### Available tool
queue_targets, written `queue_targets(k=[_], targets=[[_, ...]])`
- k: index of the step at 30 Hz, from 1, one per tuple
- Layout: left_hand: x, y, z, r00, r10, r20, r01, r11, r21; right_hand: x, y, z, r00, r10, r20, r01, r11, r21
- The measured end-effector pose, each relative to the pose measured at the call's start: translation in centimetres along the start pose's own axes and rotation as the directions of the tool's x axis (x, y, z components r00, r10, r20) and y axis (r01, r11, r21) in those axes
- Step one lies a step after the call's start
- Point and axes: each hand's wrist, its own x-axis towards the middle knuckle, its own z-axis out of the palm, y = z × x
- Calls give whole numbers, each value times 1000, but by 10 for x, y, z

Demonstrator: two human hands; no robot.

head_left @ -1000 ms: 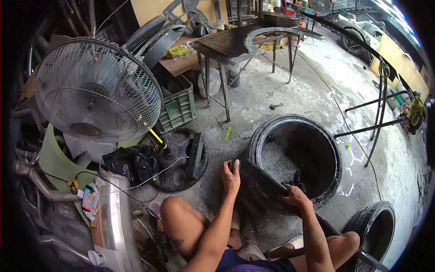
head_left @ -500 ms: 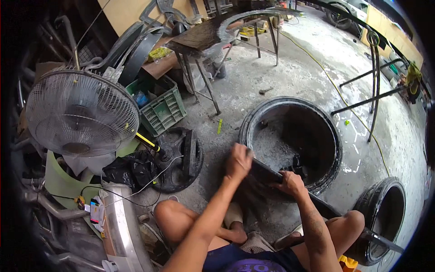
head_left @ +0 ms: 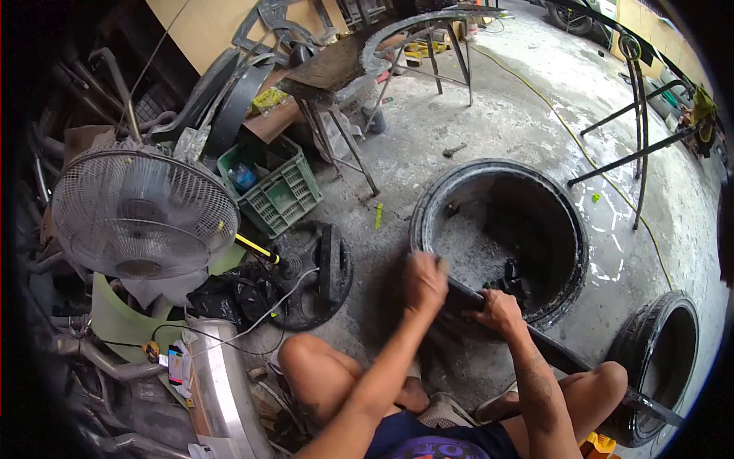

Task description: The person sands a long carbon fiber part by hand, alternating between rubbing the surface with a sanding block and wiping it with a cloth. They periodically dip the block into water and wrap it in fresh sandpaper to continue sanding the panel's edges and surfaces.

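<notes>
Two bare hands are on one long dark strip (head_left: 556, 350), which slants along the near side of the big tire (head_left: 422, 222), is part hidden by the bent R knee (head_left: 609, 379), and shows its far end by the smaller tire (head_left: 628, 344). R hand (head_left: 502, 312) is closed round the strip partway along. L hand (head_left: 427, 284) is at the near end, blurred; can't tell if it's gripping or has a small tool in it. Step in hand is prob. handwork on that end, w/ R hand as the clamp. Any further stroke there calls for a firm R grip and L fingers clear of the tire edge. Room: bare floor (head_left: 382, 256) L of the big tire, up to the fan base (head_left: 336, 294); tight on the R, b/c knee and smaller tire crowd the strip's far end.
</notes>
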Motion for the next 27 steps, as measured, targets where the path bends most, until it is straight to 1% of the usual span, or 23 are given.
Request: queue_targets(k=[1, 3, 4, 5, 6, 7, 8, 9, 10, 11, 12, 13, 15, 17, 18, 19, 20, 21, 23, 24, 25, 27], targets=[[-16, 19, 5, 994, 105, 5, -104, 994, -37, -1, 3, 3, 1000, -20, -9, 20, 1000, 2], [-16, 15, 0, 991, 124, 47, -117, 984, -131, -3, 3, 5, 999, -40, 1, 40, 999, 1], [-6, -5, -1, 994, 65, 86, -58, 995, -84, -6, -2, 0, 1000, -9, 10, 9, 1000, 17], [15, -38, 1, 993, 9, 115, -5, 999, -36, -5, -5, -5, 1000, 18, 13, -19, 999, 30], [29, -73, 5, 997, -72, 4, 72, 997, 11, -6, -7, -8, 1000, 15, 13, -15, 1000, 27], [39, -111, 10, 983, -147, -111, 153, 987, 50, -6, -8, -10, 999, 24, 31, -24, 1000, 20], [43, -154, 7, 955, -297, -20, 296, 954, -52, -5, -10, -11, 998, 31, 51, -32, 999, 13], [52, -162, -8, 901, -426, 84, 434, 890, -141, -4, -8, -11, 998, 24, 49, -25, 1000, 11], [59, -159, -9, 906, -417, 77, 424, 894, -143, -1, -5, -9, 1000, 8, 19, -8, 1000, 5], [54, -157, -11, 884, -439, 159, 467, 842, -270, -2, -4, -3, 1000, 0, -1, 0, 1000, 7], [47, -142, -22, 855, -454, 251, 519, 766, -379, -6, -6, -1, 1000, 11, 7, -11, 1000, 20], [44, -120, -19, 858, -446, 255, 514, 738, -438, -7, -8, -5, 1000, 9, 12, -10, 1000, 28], [46, -99, -14, 911, -353, 213, 408, 847, -341, -5, -10, -14, 1000, 19, 22, -20, 999, 34], [44, -100, -12, 899, -361, 250, 430, 837, -338, -5, -12, -15, 997, 41, 66, -45, 997, 57], [40, -110, -8, 927, -313, 206, 368, 864, -344, -5, -8, -9, 999, 11, 45, -14, 997, 70], [42, -109, -11, 953, -257, 161, 299, 888, -351, -5, -6, -7, 999, 29, 43, -32, 997, 73], [43, -108, -16, 923, -300, 240, 359, 897, -258, -3, -4, -5, 999, 21, 31, -22, 998, 51], [49, -106, -13, 923, -288, 255, 353, 898, -262, -3, -5, -4, 1000, 13, 20, -14, 999, 31], [62, -105, -7, 896, -298, 330, 383, 894, -233, -2, -3, -3, 997, 46, 62, -49, 998, 43], [64, -105, -4, 902, -304, 308, 383, 892, -241, -3, -5, -4, 996, 41, 75, -46, 998, 53], [65, -102, -10, 901, -295, 319, 378, 894, -242, -1, -4, -6, 996, 33, 78, -37, 998, 56], [67, -106, -29, 874, -240, 422, 336, 926, -170, 0, -4, -8, 996, 53, 66, -56, 997, 58]])
